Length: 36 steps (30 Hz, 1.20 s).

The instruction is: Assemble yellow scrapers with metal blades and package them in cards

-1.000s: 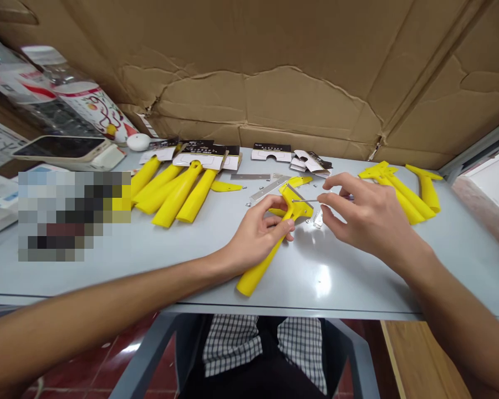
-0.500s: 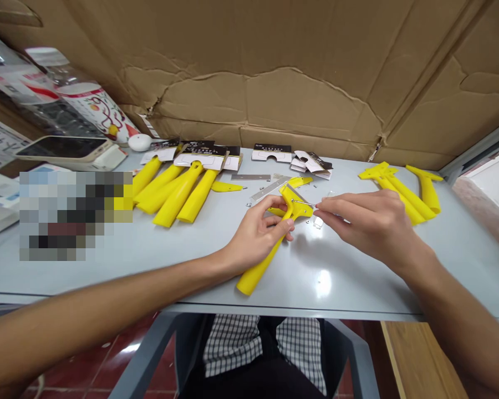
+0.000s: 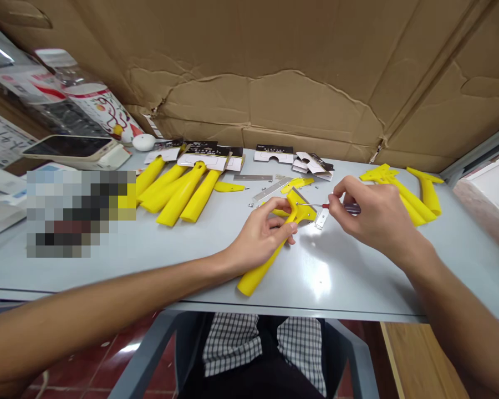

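Note:
My left hand is closed round the neck of a yellow scraper, whose handle slants down towards the table's front edge. Pinched in my right hand is a small screwdriver with a dark red handle. Its thin shaft points left, and the tip meets a screw on the scraper head. A metal blade piece lies on the table below the shaft. Behind the scraper head are a flat metal strip, a yellow plate and several small screws.
Several yellow handles with cards lie left of centre. Loose black-and-white cards are at the back. More yellow scraper parts lie right. A phone and bottle are left; a cardboard wall stands behind.
My right hand has drawn back slightly to the right and up along the screwdriver, and more of its shaft and handle now shows. My left hand still holds the scraper.

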Motion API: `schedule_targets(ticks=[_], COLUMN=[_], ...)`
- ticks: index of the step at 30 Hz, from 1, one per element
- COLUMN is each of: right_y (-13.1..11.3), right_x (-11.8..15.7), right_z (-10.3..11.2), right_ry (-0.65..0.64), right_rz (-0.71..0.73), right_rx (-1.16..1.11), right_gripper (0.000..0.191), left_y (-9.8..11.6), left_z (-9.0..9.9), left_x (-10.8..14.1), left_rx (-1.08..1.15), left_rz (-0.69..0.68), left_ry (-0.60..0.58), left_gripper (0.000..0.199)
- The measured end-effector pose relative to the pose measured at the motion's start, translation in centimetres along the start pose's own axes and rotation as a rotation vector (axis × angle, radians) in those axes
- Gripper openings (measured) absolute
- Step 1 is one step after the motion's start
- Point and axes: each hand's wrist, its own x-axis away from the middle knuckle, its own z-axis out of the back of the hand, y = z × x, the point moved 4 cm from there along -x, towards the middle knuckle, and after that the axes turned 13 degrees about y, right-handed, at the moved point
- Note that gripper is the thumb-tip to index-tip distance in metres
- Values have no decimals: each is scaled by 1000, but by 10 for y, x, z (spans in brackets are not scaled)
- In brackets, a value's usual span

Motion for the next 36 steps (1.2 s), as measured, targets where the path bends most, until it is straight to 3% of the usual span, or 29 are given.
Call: schedule_targets(ticks=[9,12,16,21,27,29,33,36], right_y=[-12,-8,4,-2,-13,-12,-4,-4], right_x=[-6,-4,0,-1,-4,-3,0,0], right_z=[5,3,0,6,7,5,3,4], right_ry=[109,90,1,88,102,113,129,167], right_rz=[30,45,7,67,88,98,67,44], right_rx=[-304,-197,-11,-84,-223,-175,5,-15], right_gripper=[14,7,18,12,10,3,19,9], left_y=[1,2,1,-2,-4,-3,-2,-2], left_z=[1,1,-1,-1,0,1,1,2], left_x=[-2,-2,-1,0,-1,-1,0,1], left_rx=[5,9,15,-7,-27,-29,-28,-32], left_rz=[-10,-9,6,20,14,15,13,27], left_ry=[24,28,13,10,15,22,18,10], left_gripper=[30,30,29,29,30,30,27,28])
